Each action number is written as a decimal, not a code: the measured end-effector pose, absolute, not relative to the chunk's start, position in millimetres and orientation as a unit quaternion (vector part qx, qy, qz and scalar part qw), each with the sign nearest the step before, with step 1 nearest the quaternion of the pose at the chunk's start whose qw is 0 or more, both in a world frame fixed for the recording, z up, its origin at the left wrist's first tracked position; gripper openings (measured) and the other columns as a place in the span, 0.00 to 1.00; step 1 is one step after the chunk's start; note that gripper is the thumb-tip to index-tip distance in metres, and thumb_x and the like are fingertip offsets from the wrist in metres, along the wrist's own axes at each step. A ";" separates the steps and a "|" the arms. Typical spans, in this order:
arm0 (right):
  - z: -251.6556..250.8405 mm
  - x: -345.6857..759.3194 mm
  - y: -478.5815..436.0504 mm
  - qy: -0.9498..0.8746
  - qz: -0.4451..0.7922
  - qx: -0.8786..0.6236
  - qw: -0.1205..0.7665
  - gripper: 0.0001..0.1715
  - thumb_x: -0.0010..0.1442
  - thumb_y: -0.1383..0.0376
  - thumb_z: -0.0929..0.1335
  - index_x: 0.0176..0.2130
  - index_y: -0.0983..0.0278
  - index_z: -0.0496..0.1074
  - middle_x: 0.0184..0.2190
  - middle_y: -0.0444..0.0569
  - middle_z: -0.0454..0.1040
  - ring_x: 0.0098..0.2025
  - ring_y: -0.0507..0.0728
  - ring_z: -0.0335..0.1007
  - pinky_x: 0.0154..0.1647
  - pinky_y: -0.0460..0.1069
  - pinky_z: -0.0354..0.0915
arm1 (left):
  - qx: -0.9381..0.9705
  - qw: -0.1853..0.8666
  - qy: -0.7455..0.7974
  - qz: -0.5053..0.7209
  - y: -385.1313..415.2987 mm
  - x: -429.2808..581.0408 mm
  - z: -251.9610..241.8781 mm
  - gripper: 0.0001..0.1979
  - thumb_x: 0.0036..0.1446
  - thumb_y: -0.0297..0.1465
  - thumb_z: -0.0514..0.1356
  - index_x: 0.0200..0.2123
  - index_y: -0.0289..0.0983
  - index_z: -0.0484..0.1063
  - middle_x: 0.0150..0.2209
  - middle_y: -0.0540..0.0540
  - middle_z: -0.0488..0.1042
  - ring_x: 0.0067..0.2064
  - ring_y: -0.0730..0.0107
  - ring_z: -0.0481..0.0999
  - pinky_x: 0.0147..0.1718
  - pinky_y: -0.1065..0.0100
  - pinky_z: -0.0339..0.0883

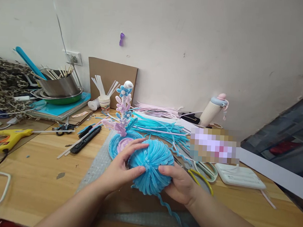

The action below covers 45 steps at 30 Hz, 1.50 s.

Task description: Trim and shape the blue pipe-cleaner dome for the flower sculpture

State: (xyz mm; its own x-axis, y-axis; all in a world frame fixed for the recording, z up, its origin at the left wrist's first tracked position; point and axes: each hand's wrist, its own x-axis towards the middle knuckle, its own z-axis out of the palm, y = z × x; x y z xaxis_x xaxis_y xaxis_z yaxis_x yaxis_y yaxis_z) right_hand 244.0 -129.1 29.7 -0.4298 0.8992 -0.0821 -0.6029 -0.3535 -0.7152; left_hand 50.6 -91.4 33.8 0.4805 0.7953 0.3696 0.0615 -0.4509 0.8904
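Note:
Between my two hands is a round blue fuzzy ball [155, 161], its strands gathered toward a centre point that faces me. My left hand [125, 165] holds its left side, with fingers over the top and the thumb near the centre. My right hand [181, 184] grips the lower right side, thumb on the front; its other fingers are mostly hidden behind the ball. A wavy blue strand [170, 210] hangs below it. Just behind stands a pink and blue flower piece [123, 108], beside a blue coil with a pink centre [124, 145].
Blue fuzzy stems [158, 127] lie behind the ball. At right are yellow-handled scissors [201, 180], a white flat device [240, 176] and a bottle [212, 110]. At left are a yellow glue gun [13, 139], black scissors [63, 128], a black cutter [86, 139] and a paper cup [104, 104].

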 end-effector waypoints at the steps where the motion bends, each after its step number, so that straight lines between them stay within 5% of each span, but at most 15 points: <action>1: 31.1 244.3 -130.3 -0.317 0.788 -0.238 0.470 0.28 0.49 0.68 0.73 0.51 0.62 0.71 0.44 0.51 0.78 0.48 0.61 0.73 0.55 0.59 0.63 | 0.758 0.417 0.275 0.419 -92.4 50.1 34.0 0.26 0.52 0.37 0.64 0.56 0.45 0.67 0.63 0.42 0.59 0.65 0.50 0.53 0.62 0.51 0.47; 7: 35.7 241.9 -137.6 -0.330 0.799 -0.220 0.451 0.25 0.47 0.69 0.74 0.47 0.63 0.73 0.43 0.52 0.78 0.48 0.62 0.73 0.54 0.60 0.63 | 0.803 0.341 0.225 0.434 -99.4 51.1 30.5 0.23 0.56 0.37 0.59 0.56 0.46 0.67 0.63 0.42 0.59 0.62 0.50 0.59 0.61 0.51 0.49; 30: 24.0 240.9 -133.6 -0.346 0.781 -0.224 0.469 0.24 0.47 0.72 0.74 0.47 0.65 0.74 0.42 0.52 0.79 0.43 0.59 0.75 0.51 0.58 0.66 | 0.742 0.457 0.249 0.422 -99.3 57.2 21.6 0.16 0.59 0.36 0.58 0.51 0.45 0.68 0.62 0.44 0.59 0.63 0.53 0.57 0.60 0.54 0.49; 39: 26.9 244.4 -129.4 -0.286 0.808 -0.231 0.460 0.30 0.48 0.70 0.72 0.52 0.63 0.70 0.41 0.51 0.79 0.45 0.60 0.74 0.54 0.59 0.63 | 0.723 0.517 0.243 0.387 -95.3 49.5 29.0 0.28 0.52 0.45 0.62 0.57 0.48 0.65 0.66 0.46 0.52 0.67 0.49 0.47 0.62 0.53 0.45; 45: 25.7 245.9 -129.5 -0.297 0.802 -0.229 0.465 0.26 0.49 0.70 0.72 0.50 0.63 0.72 0.43 0.51 0.79 0.47 0.61 0.73 0.55 0.59 0.62 | 0.731 0.493 0.271 0.387 -94.4 50.0 31.4 0.22 0.54 0.40 0.62 0.54 0.48 0.69 0.65 0.47 0.55 0.66 0.49 0.49 0.63 0.53 0.44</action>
State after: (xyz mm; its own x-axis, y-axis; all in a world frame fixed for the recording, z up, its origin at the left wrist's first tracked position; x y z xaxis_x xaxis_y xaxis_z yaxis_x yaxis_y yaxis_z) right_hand 245.9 -129.5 25.7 -0.4635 0.8814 -0.0912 -0.6102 -0.3920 -0.6885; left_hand 50.0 -94.4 31.4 0.5533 0.7779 0.2978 0.0150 -0.3667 0.9302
